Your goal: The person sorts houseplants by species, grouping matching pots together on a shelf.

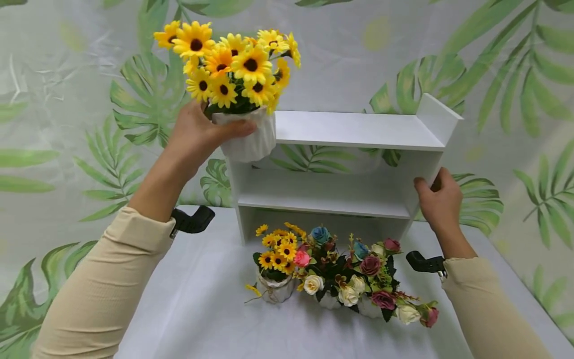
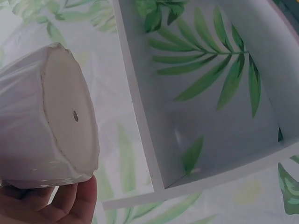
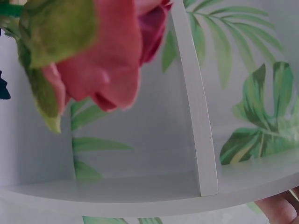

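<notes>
My left hand (image 1: 204, 132) grips a white ceramic pot of yellow artificial sunflowers (image 1: 248, 134), thumb across its front. The pot is raised at the left end of the white shelf unit's top board (image 1: 350, 130). In the left wrist view the underside of the pot (image 2: 70, 114) shows a small hole, with fingers (image 2: 74, 200) curled under its side. My right hand (image 1: 441, 199) holds the right side panel of the shelf unit (image 1: 419, 174); in the right wrist view only its fingertips (image 3: 280, 207) appear at the board's edge.
In front of the shelf on the white-covered table (image 1: 197, 299) stand a smaller pot of yellow sunflowers (image 1: 275, 289) and potted artificial roses (image 1: 354, 279) in blue, pink, cream and mauve. A leaf-print cloth (image 1: 336, 60) hangs behind. A rose (image 3: 103, 56) looms close in the right wrist view.
</notes>
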A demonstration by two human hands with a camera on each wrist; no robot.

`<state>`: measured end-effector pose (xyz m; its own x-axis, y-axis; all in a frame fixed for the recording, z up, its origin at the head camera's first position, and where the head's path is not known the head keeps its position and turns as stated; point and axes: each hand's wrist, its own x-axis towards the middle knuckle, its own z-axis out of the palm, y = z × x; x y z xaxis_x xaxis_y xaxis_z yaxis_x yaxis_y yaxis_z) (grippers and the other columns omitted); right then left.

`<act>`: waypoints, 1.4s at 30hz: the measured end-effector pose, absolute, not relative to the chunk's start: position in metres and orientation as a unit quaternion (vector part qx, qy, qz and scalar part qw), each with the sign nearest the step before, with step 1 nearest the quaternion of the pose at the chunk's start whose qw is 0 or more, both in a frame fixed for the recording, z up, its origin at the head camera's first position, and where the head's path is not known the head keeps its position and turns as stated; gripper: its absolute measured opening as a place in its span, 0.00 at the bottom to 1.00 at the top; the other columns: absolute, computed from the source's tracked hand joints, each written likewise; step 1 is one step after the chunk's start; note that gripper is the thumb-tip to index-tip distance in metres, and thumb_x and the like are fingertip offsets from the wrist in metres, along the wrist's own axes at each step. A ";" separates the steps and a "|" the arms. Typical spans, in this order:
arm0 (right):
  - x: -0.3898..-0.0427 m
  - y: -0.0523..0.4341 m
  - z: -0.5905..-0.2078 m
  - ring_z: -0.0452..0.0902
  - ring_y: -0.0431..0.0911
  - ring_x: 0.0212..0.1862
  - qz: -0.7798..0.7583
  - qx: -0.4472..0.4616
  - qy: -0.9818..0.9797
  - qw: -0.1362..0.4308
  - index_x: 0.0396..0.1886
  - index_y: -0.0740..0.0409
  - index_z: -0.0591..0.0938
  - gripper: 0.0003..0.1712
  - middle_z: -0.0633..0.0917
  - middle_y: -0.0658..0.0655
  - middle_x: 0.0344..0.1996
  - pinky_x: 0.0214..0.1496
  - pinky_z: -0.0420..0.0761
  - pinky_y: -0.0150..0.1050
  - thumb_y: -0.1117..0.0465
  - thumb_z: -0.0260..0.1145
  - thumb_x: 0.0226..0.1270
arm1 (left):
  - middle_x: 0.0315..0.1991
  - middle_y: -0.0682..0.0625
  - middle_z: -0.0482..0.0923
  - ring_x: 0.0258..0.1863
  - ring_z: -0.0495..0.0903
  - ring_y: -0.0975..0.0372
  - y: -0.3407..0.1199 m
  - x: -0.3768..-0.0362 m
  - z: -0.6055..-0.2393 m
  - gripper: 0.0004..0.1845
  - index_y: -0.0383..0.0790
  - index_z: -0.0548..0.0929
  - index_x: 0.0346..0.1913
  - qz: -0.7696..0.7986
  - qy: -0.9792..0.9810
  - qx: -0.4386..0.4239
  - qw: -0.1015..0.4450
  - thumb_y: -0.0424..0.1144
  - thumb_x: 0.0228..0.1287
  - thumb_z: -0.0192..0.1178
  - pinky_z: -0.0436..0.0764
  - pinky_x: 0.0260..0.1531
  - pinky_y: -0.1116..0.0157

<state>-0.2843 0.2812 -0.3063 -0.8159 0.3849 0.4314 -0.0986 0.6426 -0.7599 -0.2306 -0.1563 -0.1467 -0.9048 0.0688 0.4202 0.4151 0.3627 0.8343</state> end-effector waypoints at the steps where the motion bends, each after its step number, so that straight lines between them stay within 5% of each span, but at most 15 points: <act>1: -0.285 0.281 -0.306 0.69 0.30 0.40 0.414 -0.083 -0.859 0.291 0.64 0.58 0.74 0.27 0.82 0.63 0.56 0.37 0.69 0.24 0.50 0.56 0.71 | 0.67 0.52 0.72 0.63 0.71 0.62 -0.155 -0.234 -0.144 0.40 0.53 0.69 0.69 -0.542 -0.813 -0.143 0.155 0.48 0.52 0.75 0.72 0.66 0.54; 12: -0.289 0.270 -0.311 0.66 0.24 0.35 0.415 -0.058 -0.853 0.310 0.61 0.61 0.76 0.25 0.83 0.66 0.52 0.34 0.66 0.19 0.52 0.57 0.70 | 0.71 0.53 0.68 0.67 0.69 0.61 -0.151 -0.267 -0.128 0.44 0.53 0.67 0.71 -0.542 -0.823 -0.085 0.145 0.53 0.51 0.75 0.69 0.69 0.55; 23: -0.292 0.276 -0.314 0.65 0.21 0.32 0.405 -0.058 -0.854 0.321 0.58 0.62 0.77 0.24 0.84 0.65 0.48 0.34 0.67 0.22 0.52 0.55 0.70 | 0.64 0.50 0.75 0.60 0.76 0.60 -0.123 -0.283 -0.115 0.41 0.48 0.70 0.66 -0.582 -0.792 -0.108 0.149 0.47 0.48 0.76 0.77 0.61 0.59; 42: -0.291 0.269 -0.317 0.63 0.22 0.31 0.395 -0.056 -0.853 0.335 0.55 0.65 0.78 0.22 0.84 0.68 0.44 0.33 0.65 0.21 0.54 0.56 0.71 | 0.67 0.52 0.73 0.62 0.74 0.62 -0.102 -0.321 -0.130 0.45 0.50 0.68 0.70 -0.568 -0.809 -0.063 0.135 0.52 0.47 0.77 0.74 0.65 0.62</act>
<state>-0.2910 0.2693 -0.3174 -0.7689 0.3607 0.5279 -0.1690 0.6817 -0.7119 -0.3208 -0.1019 -0.1303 -0.9555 -0.0507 0.2906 0.2560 0.3470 0.9022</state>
